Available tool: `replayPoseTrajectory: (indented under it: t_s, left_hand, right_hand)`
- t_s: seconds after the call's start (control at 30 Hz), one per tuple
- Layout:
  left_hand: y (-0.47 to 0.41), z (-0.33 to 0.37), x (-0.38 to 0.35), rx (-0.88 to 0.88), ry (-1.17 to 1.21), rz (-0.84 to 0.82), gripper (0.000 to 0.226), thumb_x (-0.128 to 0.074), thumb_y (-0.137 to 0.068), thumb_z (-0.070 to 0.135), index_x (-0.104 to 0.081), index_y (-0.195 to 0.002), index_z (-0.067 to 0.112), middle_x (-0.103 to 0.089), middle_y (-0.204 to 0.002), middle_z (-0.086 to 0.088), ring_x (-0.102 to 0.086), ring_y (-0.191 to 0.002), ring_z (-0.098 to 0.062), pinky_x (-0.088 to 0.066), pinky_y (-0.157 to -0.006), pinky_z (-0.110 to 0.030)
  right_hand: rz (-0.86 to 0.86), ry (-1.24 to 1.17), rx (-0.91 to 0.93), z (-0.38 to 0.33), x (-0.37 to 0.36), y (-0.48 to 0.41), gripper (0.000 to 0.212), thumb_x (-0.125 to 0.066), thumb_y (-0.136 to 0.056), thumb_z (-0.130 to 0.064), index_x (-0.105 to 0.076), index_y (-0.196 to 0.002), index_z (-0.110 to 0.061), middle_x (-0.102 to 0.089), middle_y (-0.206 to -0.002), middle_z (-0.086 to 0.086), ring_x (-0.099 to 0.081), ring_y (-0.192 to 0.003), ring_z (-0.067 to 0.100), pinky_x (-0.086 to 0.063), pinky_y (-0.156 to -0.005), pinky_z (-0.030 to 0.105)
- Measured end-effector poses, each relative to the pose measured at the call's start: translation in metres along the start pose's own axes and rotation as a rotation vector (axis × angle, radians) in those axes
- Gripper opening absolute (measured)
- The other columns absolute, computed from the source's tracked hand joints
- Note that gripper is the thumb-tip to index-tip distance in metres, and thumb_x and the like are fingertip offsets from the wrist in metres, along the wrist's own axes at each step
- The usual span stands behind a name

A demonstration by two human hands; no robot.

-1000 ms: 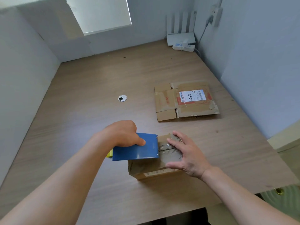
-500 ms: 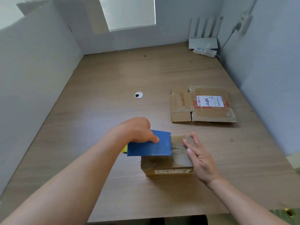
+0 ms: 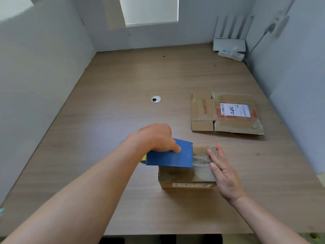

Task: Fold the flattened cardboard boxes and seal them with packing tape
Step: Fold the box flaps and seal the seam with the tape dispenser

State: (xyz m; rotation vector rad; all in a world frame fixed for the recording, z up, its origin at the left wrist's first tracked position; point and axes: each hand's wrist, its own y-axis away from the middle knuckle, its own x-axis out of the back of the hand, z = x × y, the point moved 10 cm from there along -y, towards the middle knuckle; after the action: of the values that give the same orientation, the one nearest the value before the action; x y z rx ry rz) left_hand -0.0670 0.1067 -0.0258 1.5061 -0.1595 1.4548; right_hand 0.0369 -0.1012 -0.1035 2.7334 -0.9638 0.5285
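A small folded cardboard box stands on the wooden desk near its front edge. My left hand grips a blue tape dispenser that lies over the left part of the box's top. A strip of clear tape runs from the dispenser rightward along the top seam. My right hand presses flat on the right end of the box top, fingers straight over the tape. A flattened cardboard box with a white shipping label lies farther back on the right.
The wooden desk is walled in by white partitions on the left, back and right. A round cable grommet sits mid-desk. A white router and power strip occupy the back right corner.
The camera has shifted, so the scene sits more to the right and lower. The dispenser stays over the box's left part; my right hand has straightened on the box's right end.
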Motion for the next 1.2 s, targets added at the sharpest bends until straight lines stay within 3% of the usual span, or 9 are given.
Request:
replayPoseTrajectory:
  t_s: [0.2, 0.43, 0.77, 1.0, 1.2]
  left_hand:
    - [0.013, -0.02, 0.005, -0.022, 0.12, -0.001, 0.038, -0.067, -0.078, 0.054, -0.056, -0.07, 0.018, -0.058, -0.075, 0.001, -0.053, -0.07, -0.015, -0.037, -0.058, -0.031]
    - [0.057, -0.141, 0.01, 0.143, 0.162, -0.059, 0.038, -0.073, -0.08, 0.047, -0.054, -0.07, 0.015, -0.054, -0.07, -0.002, -0.049, -0.065, -0.019, -0.032, -0.06, -0.032]
    - [0.037, -0.129, -0.007, 0.176, -0.053, 0.006, 0.04, -0.065, -0.076, 0.055, -0.054, -0.072, 0.017, -0.059, -0.076, 0.001, -0.055, -0.07, -0.017, -0.039, -0.06, -0.029]
    - [0.031, -0.062, -0.02, 0.162, -0.315, 0.228, 0.012, -0.055, -0.08, 0.027, -0.052, -0.072, 0.019, -0.051, -0.068, 0.005, -0.046, -0.059, -0.015, -0.028, -0.049, -0.024]
    - [0.045, -0.129, -0.064, 0.353, -0.177, 0.43, 0.031, -0.048, -0.094, 0.05, -0.042, -0.099, 0.021, -0.066, -0.095, -0.002, -0.065, -0.087, -0.027, -0.035, -0.061, -0.031]
  right_hand:
    - [0.014, -0.018, -0.027, 0.005, 0.001, -0.001, 0.045, -0.048, -0.101, -0.002, -0.05, -0.14, -0.025, -0.018, -0.161, -0.017, -0.015, -0.138, -0.022, -0.013, -0.11, 0.001]
    - [0.039, 0.045, -0.007, 0.008, 0.005, -0.003, 0.046, -0.049, -0.101, -0.003, -0.052, -0.136, -0.033, -0.02, -0.158, -0.022, -0.016, -0.138, -0.022, -0.013, -0.108, -0.001]
    - [0.037, 0.087, 0.011, 0.007, 0.002, -0.003, 0.047, -0.049, -0.102, -0.004, -0.051, -0.135, -0.036, -0.019, -0.155, -0.029, -0.015, -0.14, -0.02, -0.012, -0.106, -0.004]
    - [0.04, 0.063, 0.02, 0.005, 0.001, -0.001, 0.047, -0.048, -0.101, -0.003, -0.051, -0.134, -0.038, -0.02, -0.155, -0.028, -0.016, -0.141, -0.018, -0.013, -0.107, -0.002]
    - [0.065, 0.032, 0.023, 0.006, 0.001, -0.003, 0.05, -0.05, -0.099, 0.001, -0.054, -0.131, -0.037, -0.023, -0.155, -0.026, -0.019, -0.143, -0.014, -0.014, -0.114, 0.005]
